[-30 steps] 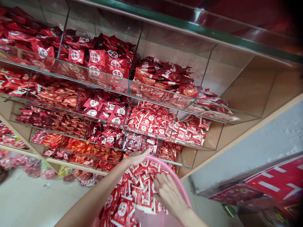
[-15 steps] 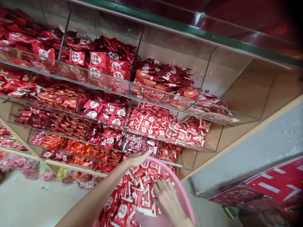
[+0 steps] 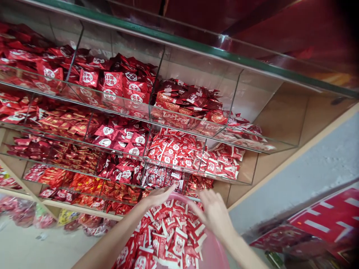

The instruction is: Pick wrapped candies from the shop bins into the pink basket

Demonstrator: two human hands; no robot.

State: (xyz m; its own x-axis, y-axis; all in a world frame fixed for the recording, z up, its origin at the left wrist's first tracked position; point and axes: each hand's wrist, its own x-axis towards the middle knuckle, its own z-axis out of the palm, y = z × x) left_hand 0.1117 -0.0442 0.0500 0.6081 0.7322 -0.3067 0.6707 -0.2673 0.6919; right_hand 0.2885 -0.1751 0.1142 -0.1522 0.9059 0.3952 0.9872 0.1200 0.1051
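Note:
A pink basin [image 3: 219, 239] heaped with small red-and-white wrapped sachets [image 3: 168, 235] is in front of me, its near side cut off by the frame. My left forearm reaches along its left side. My left hand [image 3: 160, 195] lies against the far-left rim, fingers stretched out and nothing visible in them. Over the right rim is my right hand [image 3: 214, 209], smeared a little by motion, its thumb apart from the fingers and no sachet visible in it. Whether it touches the rim, I cannot tell.
Clear-walled shelf bins [image 3: 179, 123] hold red packets in stepped rows ahead. A green-edged glass shelf [image 3: 196, 43] crosses above. Bagged goods [image 3: 92, 224] lie on the floor at left. A grey wall [image 3: 314, 164] and a red printed panel [image 3: 331, 213] are at right.
My right hand has lifted off the sachets and moved up and right to the basin's rim. The left hand stays at the far-left rim. The view has shifted slightly.

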